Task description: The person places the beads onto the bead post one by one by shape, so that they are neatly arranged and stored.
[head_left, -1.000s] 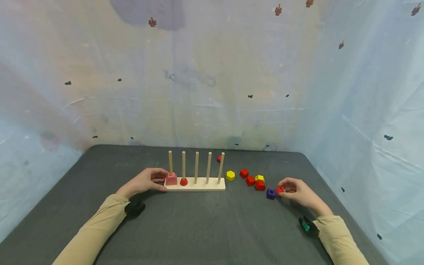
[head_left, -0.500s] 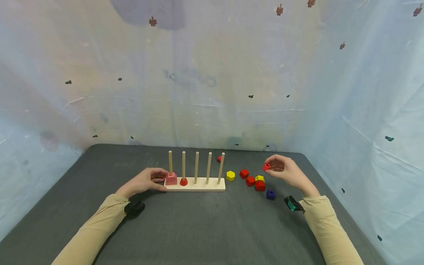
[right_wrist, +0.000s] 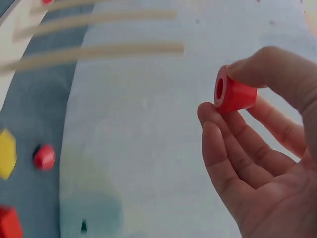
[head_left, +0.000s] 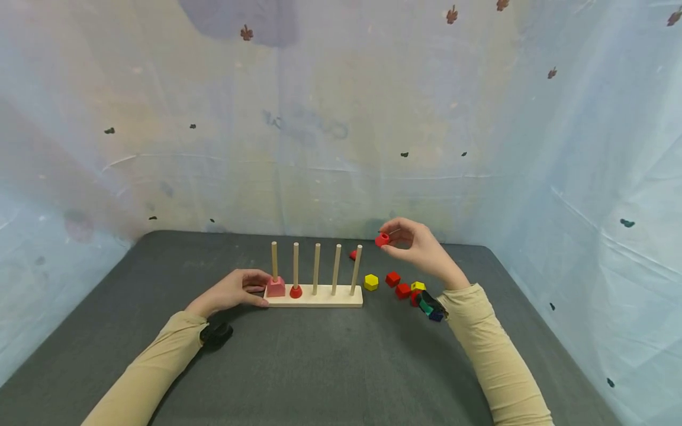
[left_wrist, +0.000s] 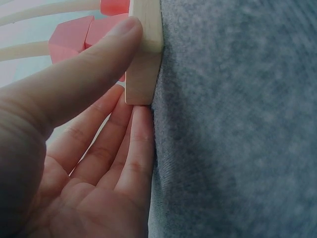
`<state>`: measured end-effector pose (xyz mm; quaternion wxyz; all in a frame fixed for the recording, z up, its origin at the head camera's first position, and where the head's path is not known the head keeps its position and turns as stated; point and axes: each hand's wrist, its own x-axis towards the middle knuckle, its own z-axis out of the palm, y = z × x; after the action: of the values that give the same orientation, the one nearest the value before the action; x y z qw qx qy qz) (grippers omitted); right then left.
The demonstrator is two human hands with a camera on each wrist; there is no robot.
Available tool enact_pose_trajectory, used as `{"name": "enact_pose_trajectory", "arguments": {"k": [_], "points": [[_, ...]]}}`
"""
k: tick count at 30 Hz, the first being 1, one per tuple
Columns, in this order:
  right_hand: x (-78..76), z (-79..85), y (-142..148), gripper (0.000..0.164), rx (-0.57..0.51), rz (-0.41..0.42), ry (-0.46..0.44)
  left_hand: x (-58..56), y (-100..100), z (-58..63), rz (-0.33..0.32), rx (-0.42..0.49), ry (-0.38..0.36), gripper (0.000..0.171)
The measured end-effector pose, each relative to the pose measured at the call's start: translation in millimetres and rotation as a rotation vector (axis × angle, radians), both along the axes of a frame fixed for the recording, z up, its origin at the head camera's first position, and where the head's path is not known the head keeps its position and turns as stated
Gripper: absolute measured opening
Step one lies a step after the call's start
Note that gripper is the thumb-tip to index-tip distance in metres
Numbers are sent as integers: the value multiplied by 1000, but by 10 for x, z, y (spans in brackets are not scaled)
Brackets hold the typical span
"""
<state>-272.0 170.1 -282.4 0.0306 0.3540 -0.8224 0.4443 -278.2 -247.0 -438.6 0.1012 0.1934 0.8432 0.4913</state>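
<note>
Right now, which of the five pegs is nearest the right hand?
The rightmost peg: it stands at the end of the board opposite the left hand; the other four stand farther left, away from the right hand.

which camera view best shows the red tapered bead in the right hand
The right wrist view: the glossy red tapered bead appears largest there, pinched in the right hand, its hole turned partly toward the camera. The head view shows it too, hole included, but small. The left wrist view does not show it.
</note>
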Motion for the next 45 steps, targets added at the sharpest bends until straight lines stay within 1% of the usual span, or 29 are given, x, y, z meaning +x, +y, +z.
{"name": "enact_pose_trajectory", "arguments": {"k": [5, 9, 12, 16, 21, 23, 24, 25, 29, 31, 32, 37, 39, 45], "points": [[22, 75, -292, 27, -29, 47, 26, -5, 7, 10, -4, 0, -4, 61], [31, 74, -521, 27, -51, 91, 23, -1, 7, 20, -5, -6, 6, 60], [-52, -25, -667, 30, -78, 118, 19, 3, 8, 25, -1, -2, 3, 60], [-175, -176, -853, 31, -112, 147, 36, 11, 13, 31, 6, 1, -14, 61], [-193, -255, -1098, 29, -152, 188, 76, 9, 6, 30, 4, 13, -12, 61], [-154, -249, -1186, 28, -165, 194, 87, 1, 2, 25, 0, 21, -12, 62], [-112, -226, -1223, 28, -165, 191, 91, -2, 2, 22, -2, 23, -11, 62], [-108, -243, -1258, 28, -169, 181, 98, 9, 13, 42, 0, 23, -12, 61], [-90, -312, -1371, 28, -187, 123, 91, 14, 18, 45, 6, 10, -15, 61], [-147, -408, -1417, 28, -203, 95, 92, 15, 17, 41, 9, 4, -12, 61], [-142, -423, -1436, 28, -208, 86, 87, 0, 6, 14, 7, 5, -9, 61], [-121, -509, -1503, 28, -205, 48, 97, -25, -1, -33, -7, 10, 6, 61], [-118, -549, -1514, 28, -204, 32, 103, -25, 2, -40, -3, 0, 5, 61], [-99, -630, -1571, 31, -252, -34, 87, -22, 13, -20, 10, 0, -3, 62]]}}
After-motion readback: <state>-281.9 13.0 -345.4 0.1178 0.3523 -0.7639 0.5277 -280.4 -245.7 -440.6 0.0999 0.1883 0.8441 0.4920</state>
